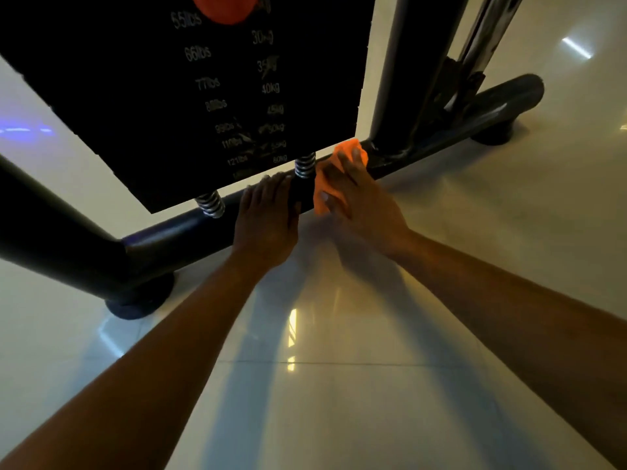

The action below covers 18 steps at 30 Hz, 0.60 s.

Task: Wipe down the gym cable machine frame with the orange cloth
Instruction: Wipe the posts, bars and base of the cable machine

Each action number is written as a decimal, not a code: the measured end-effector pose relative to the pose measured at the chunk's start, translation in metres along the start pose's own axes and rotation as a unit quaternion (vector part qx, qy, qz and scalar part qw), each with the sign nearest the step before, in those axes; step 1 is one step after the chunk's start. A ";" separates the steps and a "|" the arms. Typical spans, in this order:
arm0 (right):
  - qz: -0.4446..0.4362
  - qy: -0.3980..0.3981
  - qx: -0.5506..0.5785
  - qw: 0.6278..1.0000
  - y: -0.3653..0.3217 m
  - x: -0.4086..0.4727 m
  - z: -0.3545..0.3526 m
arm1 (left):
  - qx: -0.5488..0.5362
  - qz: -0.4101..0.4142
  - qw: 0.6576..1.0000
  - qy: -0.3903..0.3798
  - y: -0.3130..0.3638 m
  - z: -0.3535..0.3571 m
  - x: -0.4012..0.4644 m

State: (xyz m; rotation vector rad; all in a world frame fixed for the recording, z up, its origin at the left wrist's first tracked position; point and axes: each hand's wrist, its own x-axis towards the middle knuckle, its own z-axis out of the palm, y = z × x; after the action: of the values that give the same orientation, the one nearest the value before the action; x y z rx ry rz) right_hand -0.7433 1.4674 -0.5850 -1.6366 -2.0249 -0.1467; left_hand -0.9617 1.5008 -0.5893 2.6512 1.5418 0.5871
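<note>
The cable machine's dark base tube (190, 232) runs low across the floor from lower left to upper right. An orange cloth (322, 195) lies on this tube near its middle, just right of a steel spring (304, 164). My right hand (359, 198) presses the cloth flat against the tube with straight, spread fingers. My left hand (268, 215) rests on the tube just left of the cloth, fingers extended over the top. Most of the cloth is hidden under my right hand.
The black weight stack (190, 96) with white lbs and kg labels hangs over the tube on two springs. An orange knob (224, 8) sits at its top. A grey upright (390, 79) and chrome rod (485, 39) rise at right. Round rubber feet (139, 300) stand on glossy tile.
</note>
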 end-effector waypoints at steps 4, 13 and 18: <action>-0.022 0.021 -0.040 0.999 0.014 0.004 0.035 | 0.023 -0.023 0.999 0.020 0.001 0.014 0.019; 0.032 0.034 -0.069 0.997 0.006 0.005 0.061 | 0.039 -0.023 0.997 0.068 0.001 0.028 0.018; -0.007 0.011 -0.111 0.994 0.070 0.003 0.038 | 0.045 -0.020 0.997 0.059 -0.003 0.024 0.017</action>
State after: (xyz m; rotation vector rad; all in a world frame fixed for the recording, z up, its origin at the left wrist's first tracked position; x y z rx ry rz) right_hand -0.6909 1.5034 -0.6324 -1.7451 -2.0650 -0.4067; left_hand -0.9487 1.5205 -0.6075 2.6881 1.6858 0.7018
